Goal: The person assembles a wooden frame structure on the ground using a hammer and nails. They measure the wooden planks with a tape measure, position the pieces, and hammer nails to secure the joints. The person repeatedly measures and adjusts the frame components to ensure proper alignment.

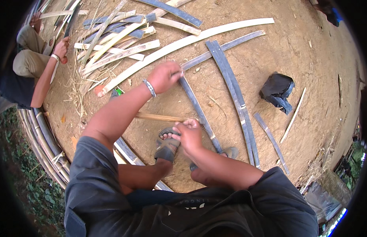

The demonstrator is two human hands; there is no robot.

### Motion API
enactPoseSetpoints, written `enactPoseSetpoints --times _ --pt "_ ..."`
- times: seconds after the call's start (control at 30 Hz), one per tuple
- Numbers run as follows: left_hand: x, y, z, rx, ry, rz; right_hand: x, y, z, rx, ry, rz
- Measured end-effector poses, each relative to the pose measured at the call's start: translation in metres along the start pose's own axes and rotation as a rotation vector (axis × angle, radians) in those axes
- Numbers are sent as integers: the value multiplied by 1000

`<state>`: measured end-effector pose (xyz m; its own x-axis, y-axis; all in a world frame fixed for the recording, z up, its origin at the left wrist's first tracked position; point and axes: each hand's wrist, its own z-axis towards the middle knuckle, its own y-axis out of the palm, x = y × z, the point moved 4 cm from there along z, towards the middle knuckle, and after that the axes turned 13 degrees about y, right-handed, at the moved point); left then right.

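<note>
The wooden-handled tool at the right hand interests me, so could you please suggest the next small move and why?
Perhaps slide the right hand along the pale wooden handle, away from the grey metal head: it sits close to that head, leaving most of the handle free, while the left hand is at the upper end of a dark, flat bamboo strip.
</note>
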<state>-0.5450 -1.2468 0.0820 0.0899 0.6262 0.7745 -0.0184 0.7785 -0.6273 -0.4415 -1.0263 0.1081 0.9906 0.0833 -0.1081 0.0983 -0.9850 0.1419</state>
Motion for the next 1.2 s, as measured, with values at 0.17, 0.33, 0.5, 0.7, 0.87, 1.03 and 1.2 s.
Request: enactPoseSetpoints --times 0.17,0.33,0.5,0.7,0.87,1.03,1.2 --pt "-17 8 -14 -145 268 167 12 -40 48 44 -240 -494" --pt "-29 6 -25 -48 264 151 12 -1 20 -75 72 -3" --pt "-25 9 -32 -52 304 136 26 35 42 -85 235 344" --pt "-18 13 -38 -192 366 369 28 24 21 -119 172 218" --pt "3 25 -51 -455 233 638 -23 -37 13 97 -334 -673" --pt "30 38 -39 -640 106 700 -93 -49 33 413 -546 -1100" --pt "14 40 -50 -645 178 741 -89 -50 59 547 -492 -1011"
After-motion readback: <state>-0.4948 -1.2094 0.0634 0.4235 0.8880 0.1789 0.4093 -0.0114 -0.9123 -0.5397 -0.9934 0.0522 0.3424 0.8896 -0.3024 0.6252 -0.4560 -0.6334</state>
